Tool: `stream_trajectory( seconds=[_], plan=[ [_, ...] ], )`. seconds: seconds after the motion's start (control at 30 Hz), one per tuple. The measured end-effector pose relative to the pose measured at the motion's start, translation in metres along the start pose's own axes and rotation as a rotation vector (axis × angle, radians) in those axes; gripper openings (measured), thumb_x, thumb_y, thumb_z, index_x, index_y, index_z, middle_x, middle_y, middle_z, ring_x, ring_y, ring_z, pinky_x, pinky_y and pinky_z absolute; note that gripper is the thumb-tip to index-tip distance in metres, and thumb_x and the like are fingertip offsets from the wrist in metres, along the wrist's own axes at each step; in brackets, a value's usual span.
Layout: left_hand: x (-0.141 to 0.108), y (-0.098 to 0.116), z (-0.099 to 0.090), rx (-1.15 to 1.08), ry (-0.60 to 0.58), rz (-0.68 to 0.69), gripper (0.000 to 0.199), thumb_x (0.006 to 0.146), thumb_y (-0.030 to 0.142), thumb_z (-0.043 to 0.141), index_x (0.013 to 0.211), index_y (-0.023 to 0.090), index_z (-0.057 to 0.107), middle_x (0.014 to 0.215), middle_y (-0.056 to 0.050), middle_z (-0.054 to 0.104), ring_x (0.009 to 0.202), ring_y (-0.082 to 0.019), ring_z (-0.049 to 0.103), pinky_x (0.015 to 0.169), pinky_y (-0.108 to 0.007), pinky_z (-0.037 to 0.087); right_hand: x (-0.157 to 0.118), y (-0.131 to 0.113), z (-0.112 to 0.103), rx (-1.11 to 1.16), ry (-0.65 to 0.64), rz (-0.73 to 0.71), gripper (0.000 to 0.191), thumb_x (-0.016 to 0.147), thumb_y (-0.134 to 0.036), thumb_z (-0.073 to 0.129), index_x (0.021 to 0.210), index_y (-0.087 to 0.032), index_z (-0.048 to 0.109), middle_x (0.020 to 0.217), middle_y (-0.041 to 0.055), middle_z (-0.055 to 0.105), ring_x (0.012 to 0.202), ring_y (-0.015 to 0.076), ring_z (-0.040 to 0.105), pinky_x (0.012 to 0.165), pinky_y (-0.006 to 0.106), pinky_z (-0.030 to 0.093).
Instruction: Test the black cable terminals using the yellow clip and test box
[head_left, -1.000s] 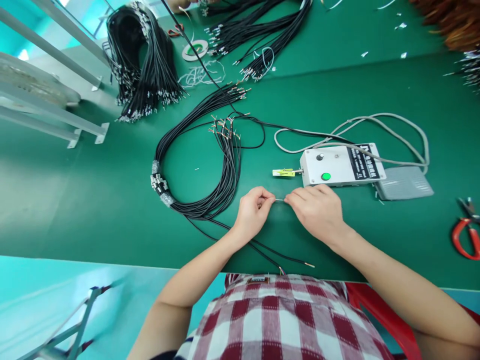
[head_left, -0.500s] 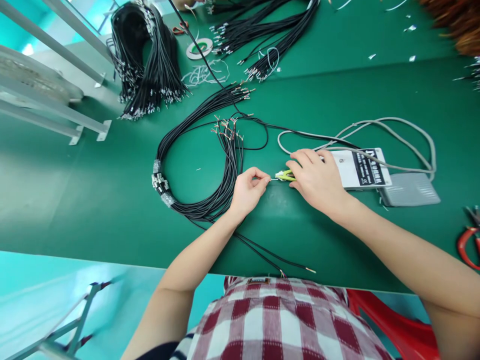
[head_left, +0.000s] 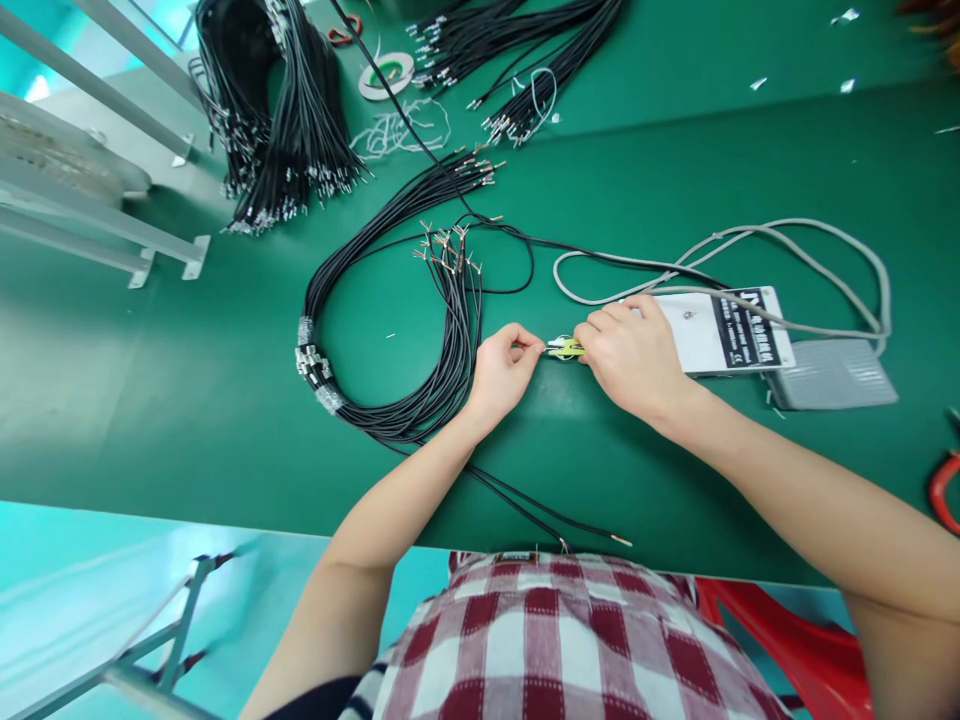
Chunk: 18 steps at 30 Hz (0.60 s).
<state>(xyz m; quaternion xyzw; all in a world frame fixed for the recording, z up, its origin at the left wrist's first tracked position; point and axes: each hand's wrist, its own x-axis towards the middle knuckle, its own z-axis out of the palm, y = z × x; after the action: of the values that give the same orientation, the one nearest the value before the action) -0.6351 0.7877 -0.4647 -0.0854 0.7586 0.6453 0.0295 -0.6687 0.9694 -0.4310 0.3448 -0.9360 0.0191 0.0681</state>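
Observation:
My left hand (head_left: 504, 372) pinches the end of a thin wire just right of a looped bundle of black cables (head_left: 442, 395). My right hand (head_left: 630, 355) is closed around a small yellow-green tool (head_left: 570, 348), whose tip points left and meets the wire close to my left fingertips. Exposed coppery ends (head_left: 454, 250) fan out at the top of the bundle's right side. Clear tape and metal connectors (head_left: 311, 362) sit on its left side. Behind my right hand lies a white box with a black label (head_left: 694, 335).
A grey pedal (head_left: 832, 375) and a looped grey cable (head_left: 810, 225) lie at the right. Red-handled scissors (head_left: 946, 490) are at the right edge. More black cable bundles (head_left: 315, 110), a tape roll (head_left: 386, 76) and white string (head_left: 405, 130) lie at the back. A metal frame (head_left: 120, 215) stands left.
The yellow-green tool's tip has come closer to my left fingertips, and its handles look more closed in my right hand. The view has shifted slightly.

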Motion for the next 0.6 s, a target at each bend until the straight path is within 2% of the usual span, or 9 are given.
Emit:
stream_trajectory(
  seconds=[0.17, 0.43, 0.53, 0.6],
  plan=[
    [0.002, 0.0, 0.003, 0.043, -0.003, 0.006, 0.01, 0.08, 0.019, 0.065, 0.073, 0.017, 0.058, 0.053, 0.005, 0.051, 0.042, -0.006, 0.038, 0.043, -0.02, 0.025, 0.001, 0.0, -0.003, 0.022, -0.009, 0.01, 0.017, 0.085, -0.006, 0.054, 0.078, -0.018, 0.064, 0.08, 0.009, 0.069, 0.085, 0.0247, 0.057, 0.084, 0.042, 0.031],
    [0.004, -0.002, 0.005, 0.069, -0.003, 0.011, 0.01, 0.081, 0.018, 0.064, 0.073, 0.017, 0.058, 0.055, 0.004, 0.054, 0.044, -0.007, 0.043, 0.045, -0.019, 0.029, 0.001, -0.006, -0.006, -0.078, -0.008, 0.011, 0.017, 0.086, -0.008, 0.054, 0.082, -0.02, 0.066, 0.083, 0.0084, 0.07, 0.088, 0.0256, 0.056, 0.086, 0.043, 0.032],
    [0.004, -0.004, 0.005, 0.051, -0.003, 0.018, 0.011, 0.081, 0.02, 0.064, 0.073, 0.017, 0.057, 0.055, 0.004, 0.054, 0.044, -0.007, 0.045, 0.046, -0.019, 0.03, -0.001, -0.006, -0.011, -0.086, -0.015, 0.006, 0.013, 0.088, -0.013, 0.056, 0.088, -0.02, 0.067, 0.089, 0.0088, 0.071, 0.094, 0.0274, 0.058, 0.091, 0.046, 0.033],
    [0.004, -0.004, 0.005, 0.036, -0.002, 0.012, 0.011, 0.08, 0.021, 0.065, 0.074, 0.017, 0.058, 0.055, 0.004, 0.054, 0.044, -0.007, 0.045, 0.045, -0.02, 0.03, -0.009, -0.003, -0.017, -0.011, 0.008, 0.003, 0.011, 0.09, -0.02, 0.059, 0.097, -0.019, 0.067, 0.1, 0.0105, 0.073, 0.101, 0.0295, 0.059, 0.094, 0.048, 0.033]
  ],
)
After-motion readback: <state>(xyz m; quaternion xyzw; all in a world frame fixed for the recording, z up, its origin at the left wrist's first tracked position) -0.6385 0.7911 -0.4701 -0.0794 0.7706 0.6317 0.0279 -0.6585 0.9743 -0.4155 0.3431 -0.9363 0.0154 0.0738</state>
